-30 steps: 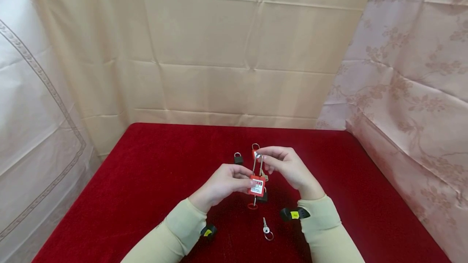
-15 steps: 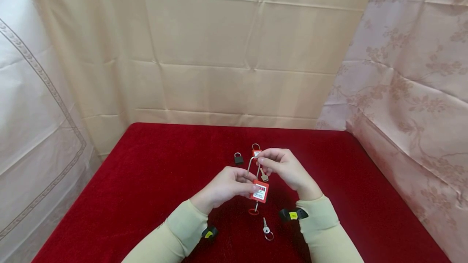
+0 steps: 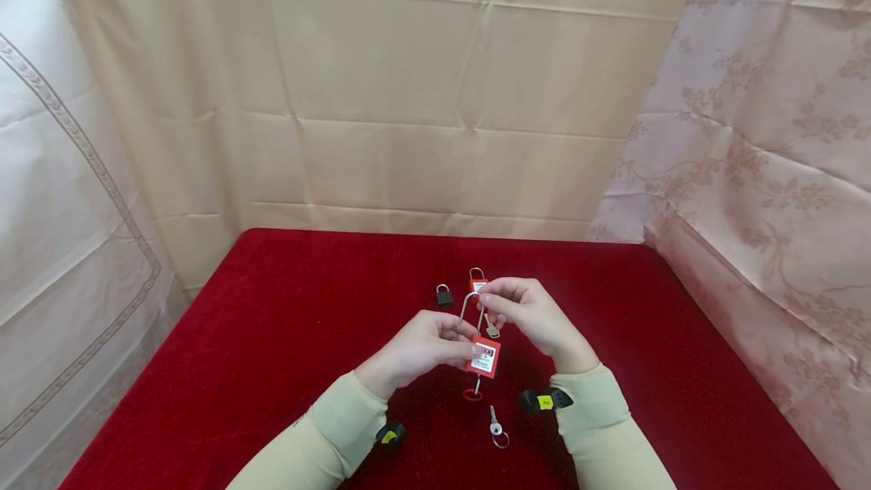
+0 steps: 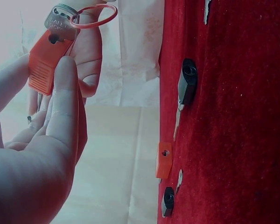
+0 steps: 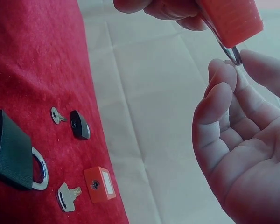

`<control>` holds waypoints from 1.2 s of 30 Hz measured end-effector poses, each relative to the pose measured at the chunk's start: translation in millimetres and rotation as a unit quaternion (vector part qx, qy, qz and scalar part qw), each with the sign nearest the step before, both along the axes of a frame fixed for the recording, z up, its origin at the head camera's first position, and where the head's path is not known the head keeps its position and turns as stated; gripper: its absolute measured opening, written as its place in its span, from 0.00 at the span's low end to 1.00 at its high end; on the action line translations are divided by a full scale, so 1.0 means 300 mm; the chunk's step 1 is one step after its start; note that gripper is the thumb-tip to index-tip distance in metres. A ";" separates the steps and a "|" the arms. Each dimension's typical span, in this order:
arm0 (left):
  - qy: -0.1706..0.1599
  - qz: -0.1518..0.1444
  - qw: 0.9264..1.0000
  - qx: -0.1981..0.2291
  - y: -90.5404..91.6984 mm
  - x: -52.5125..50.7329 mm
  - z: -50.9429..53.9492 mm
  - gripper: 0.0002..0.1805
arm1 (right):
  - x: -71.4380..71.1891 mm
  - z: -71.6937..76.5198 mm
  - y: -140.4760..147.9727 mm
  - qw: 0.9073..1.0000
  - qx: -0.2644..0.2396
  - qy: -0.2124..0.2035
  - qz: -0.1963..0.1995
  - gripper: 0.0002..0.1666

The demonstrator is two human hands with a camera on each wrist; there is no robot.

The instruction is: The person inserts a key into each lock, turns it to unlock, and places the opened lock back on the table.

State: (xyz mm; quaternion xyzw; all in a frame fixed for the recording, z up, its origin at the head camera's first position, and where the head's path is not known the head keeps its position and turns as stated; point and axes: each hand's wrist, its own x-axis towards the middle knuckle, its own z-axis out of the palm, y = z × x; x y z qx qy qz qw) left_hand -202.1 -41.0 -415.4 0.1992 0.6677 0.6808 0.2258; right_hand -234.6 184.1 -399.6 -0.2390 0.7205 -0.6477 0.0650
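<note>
one red, block-shaped, white-labelled padlock (image 3: 485, 360), held above the red velvet table (image 3: 306, 301); gripped by the left hand (image 3: 427, 348); thin steel shackle (image 3: 464, 309) pinched by the right hand (image 3: 534, 320); silver metal key (image 3: 496, 428) laid near.

A red, velvety table (image 3: 327, 286) with rounded far corners carries a small black padlock (image 3: 444, 296) and, near it, a white-labelled red padlock (image 3: 478, 284), both lying with their shackle ends toward the far edge. A small key (image 5: 57, 115) lies just beside the small black padlock, while a broad-headed key (image 5: 66, 197) lies between the red padlock and a larger black padlock (image 5: 11, 154). Closest to the person, a slim key (image 3: 495, 425) lies attached to a metal ring (image 3: 501, 446).
</note>
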 end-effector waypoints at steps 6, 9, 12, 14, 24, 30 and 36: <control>0.002 0.001 1.000 0.000 -0.002 -0.002 0.002 0.15 | 0.000 0.010 0.005 1.000 0.005 -0.001 -0.011 0.14; 0.005 0.003 1.000 0.001 -0.006 -0.004 0.005 0.15 | 0.004 0.019 0.007 1.000 -0.003 -0.002 -0.022 0.17; 0.008 0.007 1.000 -0.001 -0.013 -0.008 0.013 0.16 | 0.010 0.032 0.006 0.999 -0.024 -0.008 -0.040 0.19; 0.010 0.013 1.000 -0.001 -0.019 -0.011 0.019 0.16 | 0.013 0.040 0.005 0.998 -0.040 -0.009 -0.052 0.19; 0.028 0.040 0.999 0.006 -0.051 -0.029 0.044 0.17 | 0.023 0.055 -0.002 0.992 -0.083 0.005 -0.096 0.13; 0.047 0.063 0.997 0.001 -0.082 -0.046 0.056 0.17 | 0.030 0.061 -0.021 0.989 -0.108 0.006 -0.102 0.14; 0.064 0.085 0.994 -0.010 -0.122 -0.064 0.070 0.17 | 0.042 0.074 -0.047 0.990 -0.111 0.001 -0.091 0.15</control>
